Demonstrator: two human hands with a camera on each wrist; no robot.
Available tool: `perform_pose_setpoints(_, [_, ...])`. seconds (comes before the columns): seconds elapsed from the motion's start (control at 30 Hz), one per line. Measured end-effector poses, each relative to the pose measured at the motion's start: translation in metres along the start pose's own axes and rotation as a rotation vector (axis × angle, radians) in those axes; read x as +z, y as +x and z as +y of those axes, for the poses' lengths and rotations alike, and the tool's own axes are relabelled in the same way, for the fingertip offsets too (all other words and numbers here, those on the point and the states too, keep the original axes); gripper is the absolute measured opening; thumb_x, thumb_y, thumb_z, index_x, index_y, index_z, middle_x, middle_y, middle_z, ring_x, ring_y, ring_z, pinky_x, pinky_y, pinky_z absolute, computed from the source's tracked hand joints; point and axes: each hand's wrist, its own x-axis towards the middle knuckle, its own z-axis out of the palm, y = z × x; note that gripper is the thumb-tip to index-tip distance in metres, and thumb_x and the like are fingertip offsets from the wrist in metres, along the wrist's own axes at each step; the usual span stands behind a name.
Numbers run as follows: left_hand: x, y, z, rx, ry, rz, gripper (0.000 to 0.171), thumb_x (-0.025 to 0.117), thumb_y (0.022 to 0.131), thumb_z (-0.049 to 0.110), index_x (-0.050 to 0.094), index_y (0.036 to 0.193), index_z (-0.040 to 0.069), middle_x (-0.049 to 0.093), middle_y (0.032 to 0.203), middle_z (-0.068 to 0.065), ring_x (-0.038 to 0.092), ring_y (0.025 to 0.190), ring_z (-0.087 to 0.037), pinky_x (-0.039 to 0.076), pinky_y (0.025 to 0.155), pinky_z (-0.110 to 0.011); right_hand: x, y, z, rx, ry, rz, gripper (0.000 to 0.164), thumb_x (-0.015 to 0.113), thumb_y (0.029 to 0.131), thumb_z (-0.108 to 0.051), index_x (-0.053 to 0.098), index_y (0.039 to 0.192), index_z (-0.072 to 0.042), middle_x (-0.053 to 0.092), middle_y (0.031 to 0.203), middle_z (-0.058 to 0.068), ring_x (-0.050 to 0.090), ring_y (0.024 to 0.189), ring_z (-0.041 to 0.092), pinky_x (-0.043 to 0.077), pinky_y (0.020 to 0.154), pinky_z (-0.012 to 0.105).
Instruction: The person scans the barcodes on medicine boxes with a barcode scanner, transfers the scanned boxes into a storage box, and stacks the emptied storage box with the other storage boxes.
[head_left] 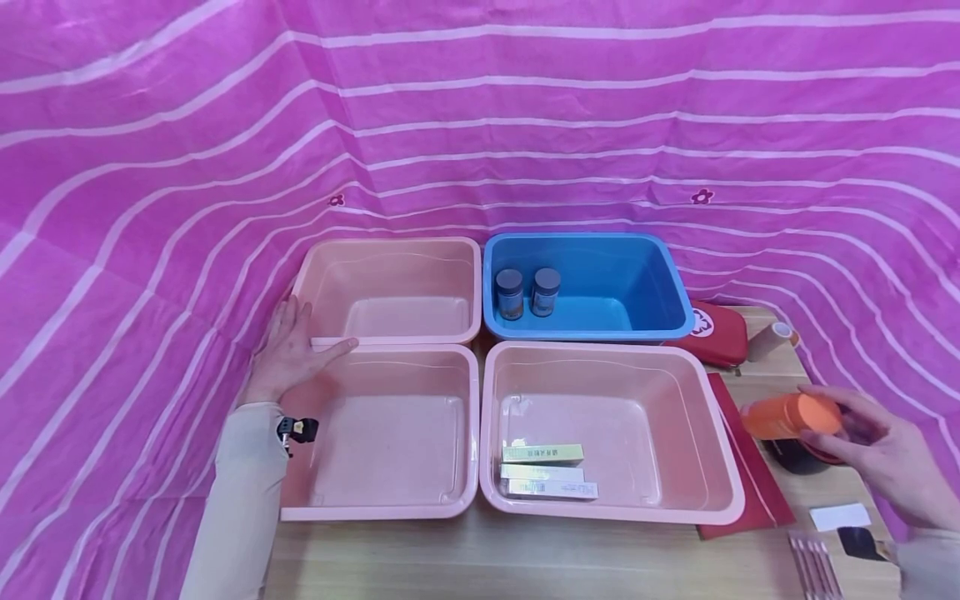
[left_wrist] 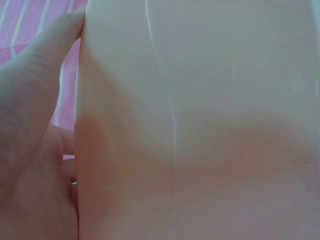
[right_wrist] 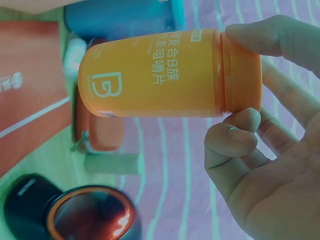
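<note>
My right hand [head_left: 892, 450] pinches the cap end of an orange vitamin bottle [head_left: 783, 417] above the right side of the table. In the right wrist view the bottle [right_wrist: 150, 75] lies sideways, its printed label showing. My left hand [head_left: 288, 354] rests, fingers spread, on the outer rims of the back left pink basin [head_left: 420, 258] and front left pink basin [head_left: 472, 417]. In the left wrist view the hand [left_wrist: 30, 140] lies along a basin wall. Two dark-capped jars [head_left: 510, 296] stand in the blue basin [head_left: 585, 258]. Several slim boxes [head_left: 543, 453] lie in the front right pink basin [head_left: 697, 417].
Right of the basins lie a red zipped case [head_left: 723, 337], a pale cylinder [head_left: 768, 342], a red flat folder [head_left: 757, 492] and a white card [head_left: 840, 517]. A black object with a shiny round top [right_wrist: 92, 215] stands below the bottle. Purple striped cloth [head_left: 495, 100] surrounds the table.
</note>
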Motion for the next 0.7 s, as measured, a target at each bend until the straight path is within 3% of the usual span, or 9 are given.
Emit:
perform_pose_setpoints(0.1, [0.0, 0.0, -0.001, -0.002, 0.002, 0.001, 0.121, 0.064, 0.088, 0.071, 0.006, 0.162, -0.004, -0.012, 0.17, -0.025, -0.012, 0.157, -0.044, 0.003, 0.122, -0.072, 0.002, 0.002, -0.012, -0.012, -0.024, 0.007, 0.066, 0.074, 0.089, 0.006, 0.056, 0.148, -0.014, 0.066, 0.106, -0.031, 0.065, 0.084, -0.009, 0.054, 0.067, 0.011])
perform_pose_setpoints(0.33, [0.0, 0.0, -0.002, -0.001, -0.003, 0.004, 0.12, 0.064, 0.088, 0.07, 0.006, 0.162, -0.004, -0.012, 0.17, -0.024, -0.012, 0.158, -0.044, 0.002, 0.122, -0.072, 0.005, 0.013, -0.041, -0.13, 0.089, -0.019, 0.067, 0.068, 0.084, 0.022, 0.058, 0.144, -0.008, 0.069, 0.114, -0.024, 0.069, 0.09, -0.008, 0.057, 0.07, 0.012])
perform_pose_setpoints(0.57, [-0.001, -0.001, 0.0, 0.008, 0.002, 0.005, 0.119, 0.064, 0.088, 0.069, 0.007, 0.162, -0.005, -0.01, 0.17, -0.027, -0.011, 0.157, -0.045, 0.003, 0.122, -0.071, 0.013, 0.029, -0.078, -0.186, -0.051, 0.007, 0.063, 0.075, 0.082, 0.016, 0.061, 0.14, -0.006, 0.059, 0.126, -0.02, 0.061, 0.08, -0.009, 0.052, 0.068, 0.006])
perform_pose_setpoints(0.7, [-0.001, -0.001, 0.001, 0.006, 0.004, 0.0, 0.119, 0.064, 0.088, 0.07, 0.008, 0.162, -0.005, -0.01, 0.17, -0.027, -0.01, 0.157, -0.045, 0.003, 0.123, -0.07, 0.017, 0.041, -0.093, -0.243, -0.07, -0.019, 0.063, 0.075, 0.081, 0.016, 0.061, 0.139, -0.003, 0.058, 0.129, -0.018, 0.06, 0.083, -0.006, 0.051, 0.07, 0.006])
